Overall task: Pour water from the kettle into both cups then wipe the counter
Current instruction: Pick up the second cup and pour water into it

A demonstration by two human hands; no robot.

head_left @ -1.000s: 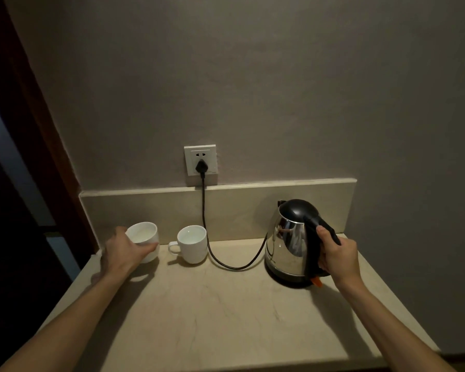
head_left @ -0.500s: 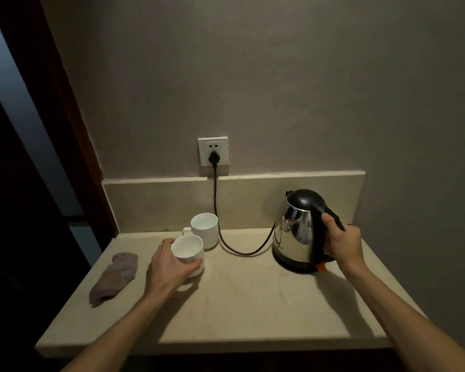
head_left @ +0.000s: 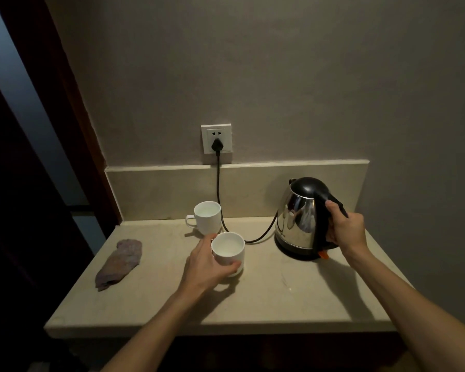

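A steel kettle with a black lid stands on its base at the right of the beige counter. My right hand is wrapped around its black handle. A white cup stands mid-counter, and my left hand grips its left side. A second white cup with its handle to the left stands behind it near the backsplash. A grey-purple cloth lies crumpled at the counter's left.
A black cord runs from the wall socket down behind the cups to the kettle base. The backsplash bounds the rear. A dark door frame rises at the left. The counter's front edge lies near me.
My left hand has carried the cup from the back left towards the counter's middle, nearer the kettle. The view has shifted, bringing the cloth into sight. My right hand stays on the kettle handle.
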